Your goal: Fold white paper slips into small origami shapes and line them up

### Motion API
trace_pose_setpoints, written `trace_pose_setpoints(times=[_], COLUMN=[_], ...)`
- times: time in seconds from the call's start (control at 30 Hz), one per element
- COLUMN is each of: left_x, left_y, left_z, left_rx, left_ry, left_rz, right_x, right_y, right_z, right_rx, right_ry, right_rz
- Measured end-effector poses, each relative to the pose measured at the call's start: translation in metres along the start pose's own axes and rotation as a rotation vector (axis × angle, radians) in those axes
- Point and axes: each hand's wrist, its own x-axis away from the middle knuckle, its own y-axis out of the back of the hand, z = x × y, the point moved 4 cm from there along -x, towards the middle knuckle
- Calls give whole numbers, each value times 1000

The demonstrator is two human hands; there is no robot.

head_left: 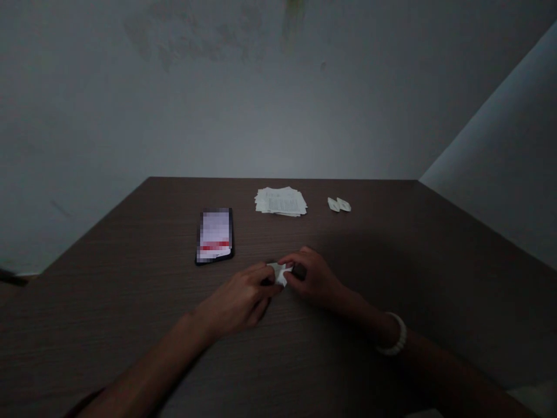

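Paper slip point(282, 276) over table point(130, 284), between hands; left hand point(244, 295) and right hand point(318, 280), each grip pinching it. Apparently part-folded. Two folded pieces point(344, 204) seem done; paper stack point(282, 202) looks yet unworked.

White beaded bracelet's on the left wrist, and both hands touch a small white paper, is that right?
No, the head view shows the white beaded bracelet on the right wrist. The left hand and right hand do both touch the small white paper.
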Motion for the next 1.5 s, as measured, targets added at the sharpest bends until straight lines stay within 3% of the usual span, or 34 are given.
trace_pose_setpoints(times=[0.5, 0.93, 1.5], left_x=[-2, -2, -4], left_y=[2, 1, 4], left_z=[-2, -2, -5], left_rx=[-3, -22, -26], left_ry=[-11, 6, 9], left_rz=[42, 66, 61], right_x=[-4, -7, -5], right_y=[-1, 13, 10], right_z=[-1, -2, -6], right_rx=[137, 113, 113], right_ry=[-8, 65, -10], right_rz=[53, 171, 120])
